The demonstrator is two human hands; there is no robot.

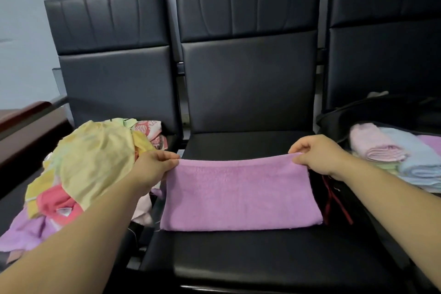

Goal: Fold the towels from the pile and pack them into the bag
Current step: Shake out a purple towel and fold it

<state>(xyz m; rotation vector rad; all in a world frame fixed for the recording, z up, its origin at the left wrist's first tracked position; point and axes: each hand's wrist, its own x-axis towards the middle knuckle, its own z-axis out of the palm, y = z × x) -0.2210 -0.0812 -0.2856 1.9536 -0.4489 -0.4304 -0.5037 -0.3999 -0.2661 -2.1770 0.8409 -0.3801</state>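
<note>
A purple towel lies folded in a flat rectangle on the middle black seat. My left hand pinches its far left corner and my right hand pinches its far right corner, both raised slightly off the seat. On the left seat sits the pile of unfolded towels, yellow on top with red, pink and purple beneath. On the right seat, the black bag lies open and holds folded towels in pink, light blue, green and purple.
Three black padded chairs stand in a row against a pale wall. A brown wooden ledge runs along the far left. Red straps of the bag hang between the middle and right seats.
</note>
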